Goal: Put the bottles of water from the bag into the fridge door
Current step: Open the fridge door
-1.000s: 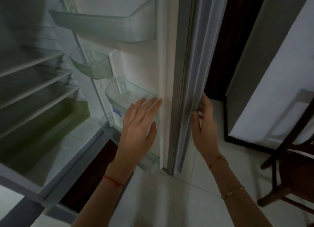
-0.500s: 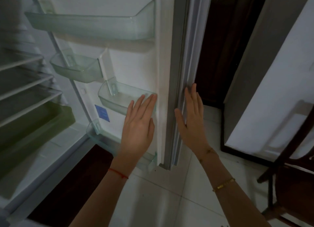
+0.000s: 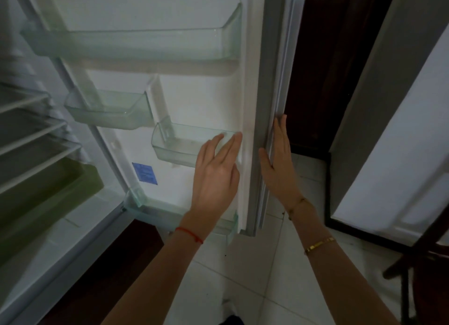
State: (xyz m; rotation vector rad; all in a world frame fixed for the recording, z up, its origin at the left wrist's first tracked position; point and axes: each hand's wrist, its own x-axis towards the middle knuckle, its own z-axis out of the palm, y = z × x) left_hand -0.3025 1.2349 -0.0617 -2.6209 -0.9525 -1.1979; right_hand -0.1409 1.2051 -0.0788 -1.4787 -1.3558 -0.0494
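The fridge door (image 3: 209,98) stands open in front of me, its white inner side facing me. It carries clear plastic bins: a wide top bin (image 3: 136,45), two small middle bins (image 3: 109,110) (image 3: 179,144) and a bottom bin (image 3: 158,213). All the bins look bare. My left hand (image 3: 216,176) is flat and open in front of the door's inner edge, next to the small right bin. My right hand (image 3: 277,164) is open too, its palm against the door's outer grey edge. No bottles and no bag are in view.
The fridge interior (image 3: 36,154) with wire shelves and a green drawer (image 3: 43,195) is at the left. A dark wooden door is behind the fridge door, a white panel (image 3: 393,142) at the right, a dark chair (image 3: 418,264) at lower right. White tiled floor lies below.
The fridge door has swung further open, showing more of its inner side. Both hands stay flat at its edge; the right hand has slid from the door's edge front to its outer side.
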